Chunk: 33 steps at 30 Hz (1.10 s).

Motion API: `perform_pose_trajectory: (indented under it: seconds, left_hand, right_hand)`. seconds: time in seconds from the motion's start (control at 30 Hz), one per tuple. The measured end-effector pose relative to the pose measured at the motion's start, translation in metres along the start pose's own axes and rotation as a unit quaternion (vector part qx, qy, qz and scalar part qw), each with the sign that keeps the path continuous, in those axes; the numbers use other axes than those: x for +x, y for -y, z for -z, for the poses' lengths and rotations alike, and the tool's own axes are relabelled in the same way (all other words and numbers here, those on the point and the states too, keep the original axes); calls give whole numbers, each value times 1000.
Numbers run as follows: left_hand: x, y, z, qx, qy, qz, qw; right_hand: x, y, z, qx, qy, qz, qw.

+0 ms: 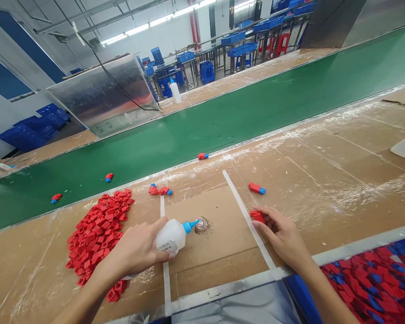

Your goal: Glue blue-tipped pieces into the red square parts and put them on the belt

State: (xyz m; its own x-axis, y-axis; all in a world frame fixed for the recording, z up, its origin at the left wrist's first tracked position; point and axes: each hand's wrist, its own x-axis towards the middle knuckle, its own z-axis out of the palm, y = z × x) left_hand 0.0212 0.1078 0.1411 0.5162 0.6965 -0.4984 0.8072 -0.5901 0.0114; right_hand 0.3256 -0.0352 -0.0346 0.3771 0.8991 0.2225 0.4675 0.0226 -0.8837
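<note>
My left hand [137, 249] is wrapped round a white squeeze bottle [173, 234] with a blue nozzle and a printed label, tilted on its side. The nozzle tip meets or hovers over a small shiny round cap-like thing [201, 224] on the cardboard sheet [219, 252]; contact is unclear. My right hand [285, 236] pinches a red plastic piece [257, 216] between thumb and fingers, beside a white tape strip [243, 209]. Just beyond it lies a red-and-blue piece [257, 188]. Left of the bottle is a heap of small red hollow blocks [99, 229].
A green conveyor belt [256, 105] crosses beyond the worktable, carrying several red-and-blue pieces, one [202, 155] near its edge. Two more pieces [160, 190] lie by the left tape. A bin of red-and-blue pieces [374, 283] sits lower right. Another white bottle [175, 91] stands past the belt.
</note>
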Motion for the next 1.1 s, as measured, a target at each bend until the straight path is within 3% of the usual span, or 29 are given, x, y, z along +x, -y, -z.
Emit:
perform_pose_trajectory:
  seconds: [0.73, 0.97, 1.1]
  left_hand:
    - [3, 3, -2, -27, -13, 4, 1000]
    - [2, 10, -6, -160, -18, -8, 987]
    - [-13, 23, -18, -320, -21, -27, 947]
  right_hand:
    - [0, 0, 0, -10, 8, 7, 1000]
    - [2, 3, -1, -21, 8, 4, 1000]
    - [2, 3, -2, -32, 6, -3, 999]
